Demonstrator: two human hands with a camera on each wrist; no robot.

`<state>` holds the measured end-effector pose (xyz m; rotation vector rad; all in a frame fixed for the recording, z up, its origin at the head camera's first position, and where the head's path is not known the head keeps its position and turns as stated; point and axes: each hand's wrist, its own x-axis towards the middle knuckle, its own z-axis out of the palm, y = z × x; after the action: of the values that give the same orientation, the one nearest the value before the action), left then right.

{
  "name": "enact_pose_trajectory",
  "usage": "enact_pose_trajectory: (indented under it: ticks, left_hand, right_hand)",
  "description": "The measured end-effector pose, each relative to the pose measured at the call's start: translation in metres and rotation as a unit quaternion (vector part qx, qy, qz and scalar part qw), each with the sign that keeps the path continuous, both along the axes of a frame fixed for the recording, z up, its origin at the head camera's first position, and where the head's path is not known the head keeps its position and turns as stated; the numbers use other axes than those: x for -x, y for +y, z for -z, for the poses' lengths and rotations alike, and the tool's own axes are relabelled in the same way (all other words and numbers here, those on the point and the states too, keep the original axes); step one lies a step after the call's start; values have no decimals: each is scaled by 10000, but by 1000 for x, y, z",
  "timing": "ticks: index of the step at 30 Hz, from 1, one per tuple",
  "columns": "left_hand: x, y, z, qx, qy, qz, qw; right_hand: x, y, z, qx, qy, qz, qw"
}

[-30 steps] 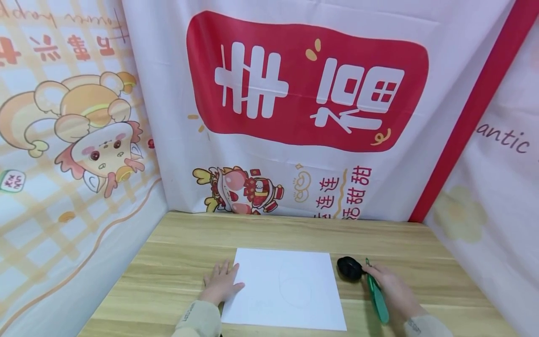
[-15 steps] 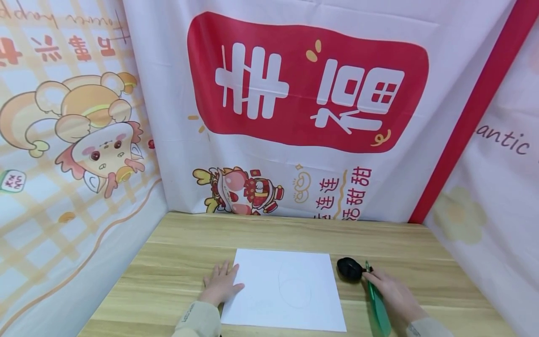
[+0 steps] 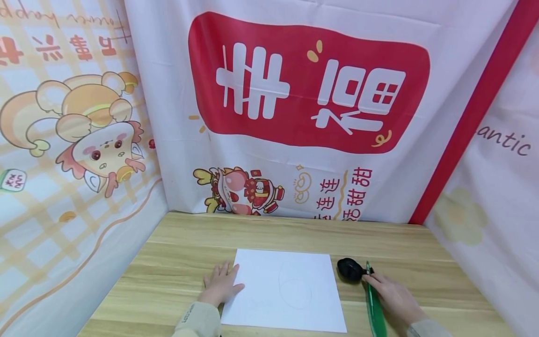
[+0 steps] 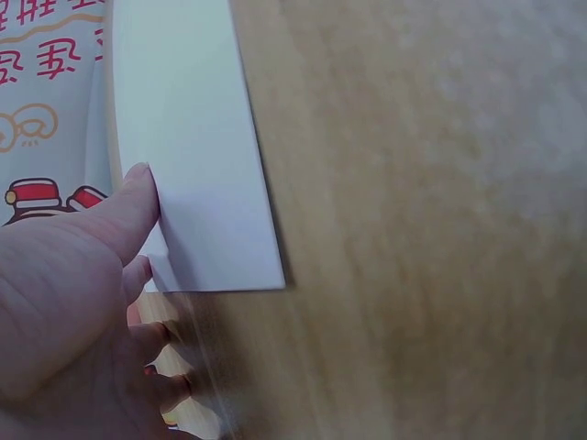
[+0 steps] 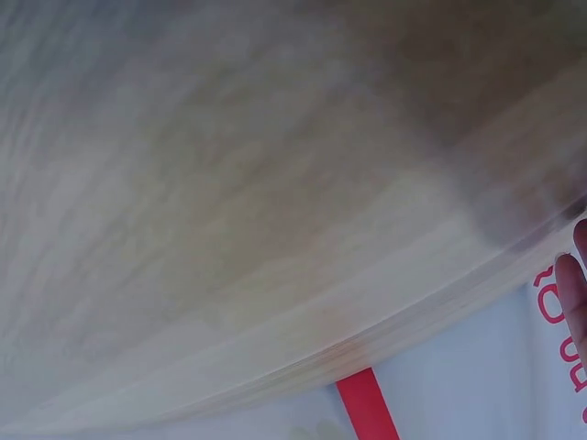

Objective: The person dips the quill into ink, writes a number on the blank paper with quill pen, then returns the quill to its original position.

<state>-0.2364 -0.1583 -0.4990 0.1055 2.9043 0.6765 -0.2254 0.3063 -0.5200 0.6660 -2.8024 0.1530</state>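
Note:
A white sheet of paper (image 3: 257,285) lies on the wooden table, bearing a faint curved line that loops like a 6. My left hand (image 3: 221,284) rests with spread fingers at its left edge; in the left wrist view the thumb (image 4: 138,206) lies along the paper. Right of the sheet, my right hand (image 3: 395,296) holds a long, narrow green object (image 3: 373,306) upright in the head view, thumb across its upper part. Just left of those fingertips is a rounded black object (image 3: 349,270) with a short stub. The right wrist view catches only fingers (image 5: 570,293) at its edge.
The wooden table (image 3: 252,229) meets a white cloth backdrop (image 3: 168,164) with a red printed panel (image 3: 303,84) at the back. Patterned cloth (image 3: 50,243) hangs on the left, and another white cloth (image 3: 497,196) closes off the right side.
My right hand has shifted slightly toward me, and the green object has turned to stand straighter and look narrower. The left hand, paper and black object stay put.

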Motion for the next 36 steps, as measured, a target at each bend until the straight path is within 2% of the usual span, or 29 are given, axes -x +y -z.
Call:
enact_pose_trajectory:
  ticks: [5,9,12,19,25,31,36]
  left_hand:
    - [-2,1,-3,19,-7,-37,10000]
    - [-3,1,-4,32,14,-33,10000]
    - [-2,1,-5,17,1,-30,10000]
    - [-1,-1,-4,42,-79,9,10000]
    - [-1,-1,-5,42,-61,11,10000]
    - [3,-1,2,58,-140,-87,9998]
    - [7,-1,11,175,-115,-92,9997]
  right_hand:
    - [-1,2,2,35,344,-174,9993]
    - [-1,3,1,-35,443,-310,9985]
    - [0,3,0,-100,293,-302,9991]
    - [2,0,-5,-407,-312,16,9987]
    - [0,-2,-6,-513,-174,-67,9985]
    - [-4,-3,-5,-550,80,-307,9980]
    - [-5,-3,-5,-587,67,-262,9979]
